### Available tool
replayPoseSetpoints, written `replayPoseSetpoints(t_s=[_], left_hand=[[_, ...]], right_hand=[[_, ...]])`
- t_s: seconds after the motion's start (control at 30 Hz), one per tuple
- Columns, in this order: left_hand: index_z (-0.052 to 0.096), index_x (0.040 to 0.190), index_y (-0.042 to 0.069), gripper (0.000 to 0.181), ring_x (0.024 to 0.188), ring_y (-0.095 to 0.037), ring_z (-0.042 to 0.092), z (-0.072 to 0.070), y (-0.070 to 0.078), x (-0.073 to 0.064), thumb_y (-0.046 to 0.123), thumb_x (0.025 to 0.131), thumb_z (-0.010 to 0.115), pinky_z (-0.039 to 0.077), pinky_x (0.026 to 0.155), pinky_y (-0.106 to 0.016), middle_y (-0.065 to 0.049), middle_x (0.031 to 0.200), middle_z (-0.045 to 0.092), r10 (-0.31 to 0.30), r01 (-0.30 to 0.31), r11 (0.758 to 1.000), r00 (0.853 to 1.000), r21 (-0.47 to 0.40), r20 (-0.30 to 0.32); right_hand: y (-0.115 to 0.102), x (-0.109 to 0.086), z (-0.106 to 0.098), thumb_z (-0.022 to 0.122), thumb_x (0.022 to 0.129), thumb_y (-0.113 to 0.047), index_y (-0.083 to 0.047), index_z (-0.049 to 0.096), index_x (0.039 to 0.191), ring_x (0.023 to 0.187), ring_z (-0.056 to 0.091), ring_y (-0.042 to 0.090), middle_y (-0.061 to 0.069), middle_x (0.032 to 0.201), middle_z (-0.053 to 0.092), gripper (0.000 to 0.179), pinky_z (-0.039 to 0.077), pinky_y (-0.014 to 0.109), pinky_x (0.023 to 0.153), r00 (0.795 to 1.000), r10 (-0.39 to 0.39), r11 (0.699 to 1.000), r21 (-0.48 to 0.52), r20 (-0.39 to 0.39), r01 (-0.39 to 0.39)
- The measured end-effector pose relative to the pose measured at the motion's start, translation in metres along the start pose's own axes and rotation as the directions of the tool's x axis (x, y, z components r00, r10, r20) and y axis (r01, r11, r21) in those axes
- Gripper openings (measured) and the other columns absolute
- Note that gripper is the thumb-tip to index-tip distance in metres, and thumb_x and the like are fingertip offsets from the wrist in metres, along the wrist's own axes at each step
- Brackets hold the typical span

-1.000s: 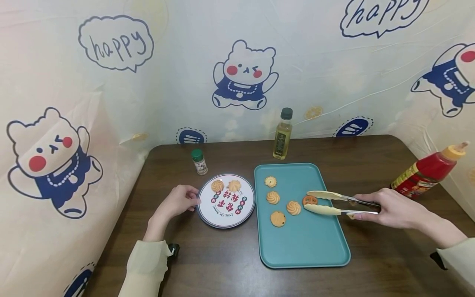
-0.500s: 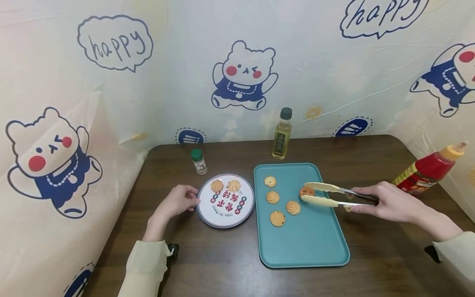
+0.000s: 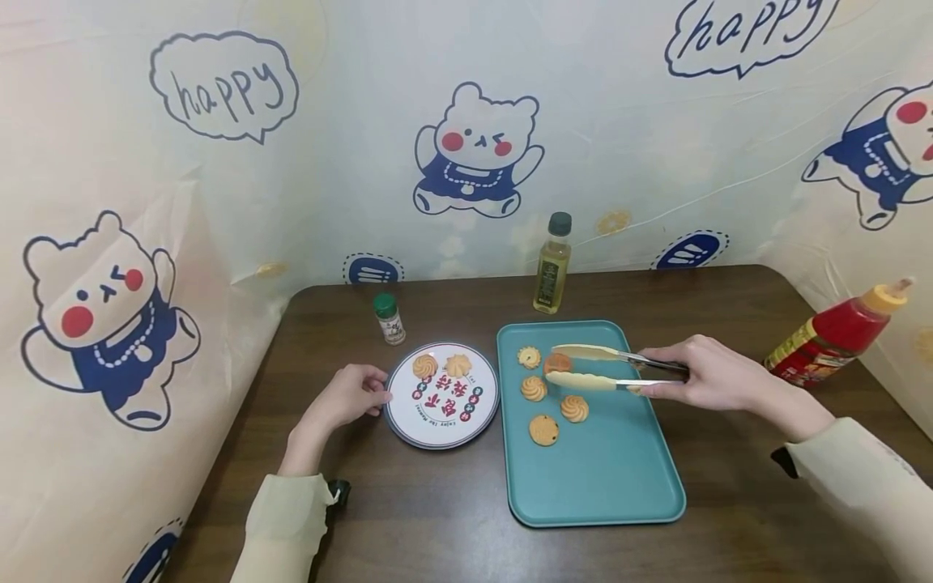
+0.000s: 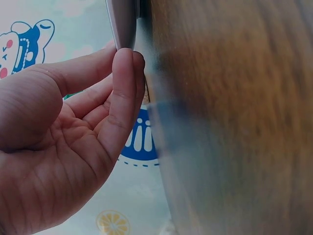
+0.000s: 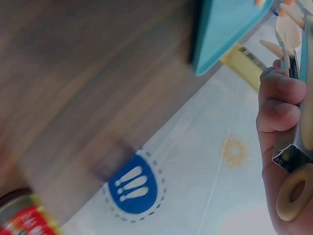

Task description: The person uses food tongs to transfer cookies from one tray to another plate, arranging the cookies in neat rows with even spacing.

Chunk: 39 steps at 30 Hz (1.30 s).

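My left hand [image 3: 355,394] pinches the left rim of a white plate [image 3: 399,413] with a dark edge; in the left wrist view thumb and fingers meet at the plate's rim [image 4: 123,24]. Two butter cookies [image 3: 458,366] sit on the plate's far side. My right hand [image 3: 717,376] grips tongs [image 3: 592,381] with cream tips. Between those tips is a round brown pretzel cookie [image 3: 558,364], over the far left part of a teal tray [image 3: 598,478]; its height above the tray is unclear. Several cookies [image 3: 574,409] lie on the tray.
A green-capped shaker [image 3: 390,320] stands behind the plate. An oil bottle [image 3: 551,275] stands behind the tray. At the table's right side is a red squeeze bottle [image 3: 831,332]. The brown table [image 3: 415,518] ends at a printed cloth backdrop [image 3: 328,186].
My right hand has moved left and away from me with the tongs, carrying the pretzel cookie from the tray's right side toward its far left. The left hand stays at the plate.
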<state>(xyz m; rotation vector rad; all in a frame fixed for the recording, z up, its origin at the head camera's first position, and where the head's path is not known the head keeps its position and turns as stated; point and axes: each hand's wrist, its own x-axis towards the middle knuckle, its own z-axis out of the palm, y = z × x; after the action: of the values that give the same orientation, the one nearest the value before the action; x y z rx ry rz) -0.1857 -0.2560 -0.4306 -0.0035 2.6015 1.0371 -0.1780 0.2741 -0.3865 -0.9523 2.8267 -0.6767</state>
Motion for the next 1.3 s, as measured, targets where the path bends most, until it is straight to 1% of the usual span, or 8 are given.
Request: replayPoseSetpoints(t_s=[0.17, 0.37, 0.6, 0.7, 0.9, 1.03, 1.2, 1.3], left_hand=[[0.061, 0.126, -0.005, 0.039, 0.075, -0.020, 0.064, 0.000, 0.000, 0.000, 0.009, 0.091, 0.072, 0.059, 0.075, -0.033, -0.012, 0.094, 0.062, 0.003, -0.003, 1.000, 1.000, 0.001, -0.003], [0.061, 0.126, -0.004, 0.039, 0.076, -0.020, 0.064, 0.001, -0.001, -0.001, 0.009, 0.091, 0.073, 0.059, 0.075, -0.033, -0.012, 0.094, 0.062, -0.002, 0.002, 1.000, 1.000, -0.001, 0.002], [0.061, 0.126, -0.005, 0.039, 0.076, -0.020, 0.064, 0.000, -0.001, 0.001, 0.008, 0.092, 0.072, 0.059, 0.075, -0.033, -0.012, 0.094, 0.062, 0.004, -0.004, 1.000, 1.000, 0.004, 0.008], [0.061, 0.126, -0.005, 0.039, 0.076, -0.020, 0.064, 0.000, -0.001, 0.002, 0.008, 0.091, 0.072, 0.059, 0.074, -0.032, -0.012, 0.094, 0.062, 0.004, -0.004, 1.000, 1.000, 0.003, 0.005], [0.061, 0.125, -0.005, 0.038, 0.075, -0.019, 0.064, 0.001, -0.002, 0.002, 0.008, 0.092, 0.072, 0.059, 0.073, -0.032, -0.012, 0.093, 0.062, 0.013, -0.013, 1.000, 1.000, 0.005, 0.007], [0.061, 0.126, -0.005, 0.038, 0.074, -0.019, 0.064, 0.001, -0.002, 0.001, 0.008, 0.092, 0.072, 0.059, 0.074, -0.033, -0.012, 0.093, 0.062, 0.011, -0.011, 1.000, 1.000, 0.008, 0.003], [0.062, 0.125, -0.005, 0.038, 0.074, -0.019, 0.064, 0.000, -0.001, 0.001, 0.008, 0.091, 0.072, 0.059, 0.074, -0.032, -0.011, 0.092, 0.062, 0.019, -0.019, 1.000, 1.000, 0.013, 0.000], [0.062, 0.125, -0.005, 0.037, 0.073, -0.019, 0.064, 0.000, -0.002, 0.002, 0.008, 0.091, 0.072, 0.059, 0.073, -0.032, -0.011, 0.091, 0.062, 0.025, -0.025, 1.000, 1.000, 0.012, 0.000]], right_hand=[[-0.008, 0.022, 0.007, 0.072, 0.088, -0.051, -0.004, 0.067, 0.129, 0.042, 0.035, 0.001, -0.015, 0.052, 0.037, 0.062, 0.032, 0.022, 0.041, 0.999, -0.027, 1.000, 0.014, 0.018, 0.026], [-0.020, 0.047, 0.016, 0.072, 0.089, -0.050, -0.002, 0.065, 0.130, 0.043, 0.037, 0.001, -0.015, 0.054, 0.037, 0.063, 0.031, 0.022, 0.042, 0.996, -0.081, 0.997, 0.019, 0.037, 0.081], [-0.035, 0.073, 0.025, 0.069, 0.089, -0.054, -0.003, 0.065, 0.130, 0.044, 0.029, 0.001, -0.015, 0.053, 0.029, 0.066, 0.025, 0.022, 0.044, 0.991, -0.117, 0.993, 0.008, 0.070, 0.116], [-0.042, 0.083, 0.030, 0.068, 0.089, -0.055, -0.004, 0.065, 0.130, 0.045, 0.025, 0.001, -0.015, 0.053, 0.028, 0.065, 0.024, 0.022, 0.045, 0.986, -0.146, 0.989, 0.003, 0.085, 0.147], [-0.055, 0.100, 0.042, 0.068, 0.089, -0.056, -0.006, 0.064, 0.132, 0.043, 0.017, 0.002, -0.014, 0.050, 0.026, 0.066, 0.024, 0.023, 0.043, 0.980, -0.166, 0.986, -0.005, 0.109, 0.167], [-0.065, 0.111, 0.049, 0.068, 0.090, -0.055, -0.009, 0.065, 0.132, 0.041, 0.019, 0.002, -0.013, 0.049, 0.030, 0.063, 0.025, 0.023, 0.041, 0.977, -0.173, 0.984, -0.010, 0.127, 0.176], [-0.077, 0.125, 0.056, 0.067, 0.091, -0.053, -0.009, 0.065, 0.132, 0.040, 0.018, 0.003, -0.011, 0.047, 0.042, 0.060, 0.025, 0.024, 0.042, 0.970, -0.193, 0.980, -0.009, 0.151, 0.197], [-0.085, 0.132, 0.060, 0.067, 0.091, -0.053, -0.010, 0.065, 0.132, 0.039, 0.019, 0.003, -0.011, 0.045, 0.042, 0.060, 0.025, 0.024, 0.042, 0.967, -0.196, 0.980, -0.008, 0.163, 0.200]])
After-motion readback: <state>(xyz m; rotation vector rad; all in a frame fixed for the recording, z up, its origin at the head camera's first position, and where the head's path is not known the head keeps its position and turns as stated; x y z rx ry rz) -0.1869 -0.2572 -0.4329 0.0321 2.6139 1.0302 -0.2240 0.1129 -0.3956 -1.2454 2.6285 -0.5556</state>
